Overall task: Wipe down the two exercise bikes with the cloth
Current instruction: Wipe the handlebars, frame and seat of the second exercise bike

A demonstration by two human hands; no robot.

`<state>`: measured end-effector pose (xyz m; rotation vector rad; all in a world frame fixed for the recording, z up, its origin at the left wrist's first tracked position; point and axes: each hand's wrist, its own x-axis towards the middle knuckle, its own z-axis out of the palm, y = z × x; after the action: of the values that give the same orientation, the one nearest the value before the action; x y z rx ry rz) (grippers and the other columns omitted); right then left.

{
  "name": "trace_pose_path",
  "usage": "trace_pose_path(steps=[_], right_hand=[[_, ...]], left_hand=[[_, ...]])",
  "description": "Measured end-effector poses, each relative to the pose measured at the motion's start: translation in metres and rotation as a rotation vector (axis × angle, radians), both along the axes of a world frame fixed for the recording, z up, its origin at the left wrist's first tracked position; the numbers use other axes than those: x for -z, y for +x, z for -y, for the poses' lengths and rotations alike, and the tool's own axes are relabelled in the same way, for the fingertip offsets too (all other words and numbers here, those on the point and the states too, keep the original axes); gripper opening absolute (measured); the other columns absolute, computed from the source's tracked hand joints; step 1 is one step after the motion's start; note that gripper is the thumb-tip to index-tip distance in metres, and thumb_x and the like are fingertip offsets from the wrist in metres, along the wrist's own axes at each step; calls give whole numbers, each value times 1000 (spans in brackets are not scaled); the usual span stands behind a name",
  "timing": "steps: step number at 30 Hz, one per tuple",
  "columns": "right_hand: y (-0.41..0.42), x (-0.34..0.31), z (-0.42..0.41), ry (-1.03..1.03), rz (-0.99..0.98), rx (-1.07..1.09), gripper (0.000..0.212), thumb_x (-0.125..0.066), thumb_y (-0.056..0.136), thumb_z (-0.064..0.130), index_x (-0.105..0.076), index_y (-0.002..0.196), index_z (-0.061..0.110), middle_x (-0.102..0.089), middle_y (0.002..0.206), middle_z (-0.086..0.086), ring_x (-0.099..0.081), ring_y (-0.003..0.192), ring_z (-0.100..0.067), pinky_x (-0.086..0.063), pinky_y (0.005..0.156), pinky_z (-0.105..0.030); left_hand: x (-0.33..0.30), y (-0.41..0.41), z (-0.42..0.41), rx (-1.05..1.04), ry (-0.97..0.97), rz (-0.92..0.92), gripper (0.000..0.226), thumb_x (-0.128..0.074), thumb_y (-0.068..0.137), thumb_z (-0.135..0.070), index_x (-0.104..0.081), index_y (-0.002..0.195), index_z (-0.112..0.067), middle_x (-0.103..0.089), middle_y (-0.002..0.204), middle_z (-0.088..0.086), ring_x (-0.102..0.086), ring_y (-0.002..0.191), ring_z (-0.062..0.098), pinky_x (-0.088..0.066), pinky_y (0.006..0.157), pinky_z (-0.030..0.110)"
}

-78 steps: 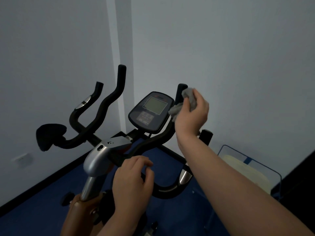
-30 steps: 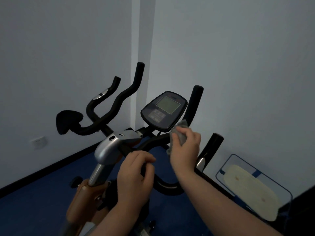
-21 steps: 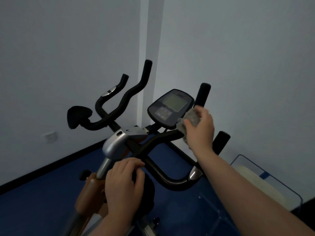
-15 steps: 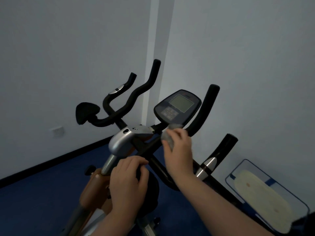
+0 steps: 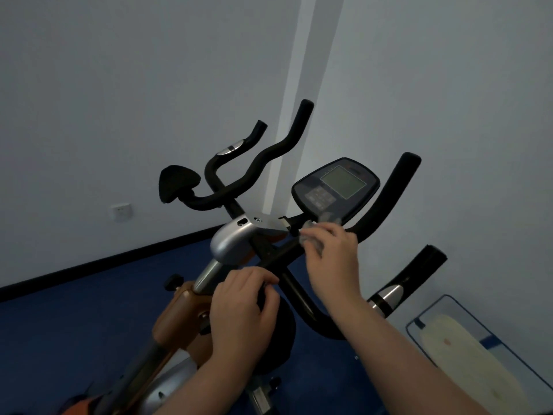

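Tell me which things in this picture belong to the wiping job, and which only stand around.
Belong to the job:
- small grey cloth, gripped by the right hand
- black exercise bike handlebar, steadied by the left hand
- dark oval console with grey screen

Standing around:
- white wall socket
- blue-framed board with pale pad

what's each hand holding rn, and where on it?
Right hand: bunched cloth, pinched in the fingertips against the handlebar below the console. Left hand: grip around a dark knob-like part low on the handlebar.
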<state>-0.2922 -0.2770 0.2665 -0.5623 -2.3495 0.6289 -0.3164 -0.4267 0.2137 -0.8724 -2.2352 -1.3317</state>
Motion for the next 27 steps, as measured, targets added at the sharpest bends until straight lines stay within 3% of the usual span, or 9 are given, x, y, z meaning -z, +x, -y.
trace_pose_path(steps=[4,7,9,11,13,17,20,23,27], right_hand=[[-5,-11,11,-177,151,-345,35,-71,82,14,-67,115,27,-65,111,7,-56,101,-3,-44,89,-11],[-8,-32,-12,-66,29,-187,41,-76,78,17,-65,117,22,-60,108,7,-54,94,3,-36,82,-4],[-8,-35,-24,48,94,-38,37,-71,85,24,-65,121,19,-59,116,1,-49,105,-11,-32,86,-17],[-7,-24,-22,85,154,19,31,-64,90,27,-65,121,21,-61,117,0,-41,107,-14,-27,83,-19],[-6,-11,-8,51,110,-24,28,-64,91,26,-67,118,22,-61,117,3,-36,103,-7,-27,79,-16],[-1,3,17,-57,127,-275,27,-71,85,18,-71,111,20,-62,113,9,-48,101,-6,-29,83,1],[6,-13,5,-196,142,-390,27,-74,81,12,-74,108,19,-65,108,10,-55,100,4,-36,87,-3],[28,-12,0,-93,220,-379,28,-74,82,13,-72,109,19,-63,109,7,-55,103,-4,-41,92,-15],[72,9,4,108,366,-364,26,-69,86,25,-69,112,30,-55,103,21,-47,101,2,-32,84,-4]], left_hand=[[2,0,1,1,-15,5,16,-48,83,-25,-64,86,-26,-62,87,-15,-57,81,7,-48,69,35],[0,1,1,14,-13,25,15,-48,84,-24,-64,85,-26,-61,86,-16,-57,82,6,-48,69,35],[-1,1,1,12,-10,37,15,-49,84,-24,-63,85,-26,-61,86,-16,-57,82,6,-48,70,35],[-1,0,2,7,-10,41,15,-49,84,-24,-63,85,-26,-61,86,-17,-57,82,5,-48,70,35],[-1,1,1,1,-6,39,15,-48,84,-25,-64,85,-26,-61,86,-16,-57,82,6,-48,69,36],[0,1,1,-12,-5,12,16,-49,84,-24,-65,86,-24,-63,87,-14,-57,82,7,-48,69,35],[1,1,2,-6,-9,12,16,-49,84,-24,-65,86,-24,-62,87,-14,-57,82,7,-48,69,35],[0,2,3,1,-6,22,17,-49,85,-25,-65,86,-24,-62,87,-14,-57,81,7,-49,67,36],[-3,2,2,4,-16,40,18,-48,86,-26,-65,86,-24,-62,87,-13,-57,81,7,-49,68,37]])
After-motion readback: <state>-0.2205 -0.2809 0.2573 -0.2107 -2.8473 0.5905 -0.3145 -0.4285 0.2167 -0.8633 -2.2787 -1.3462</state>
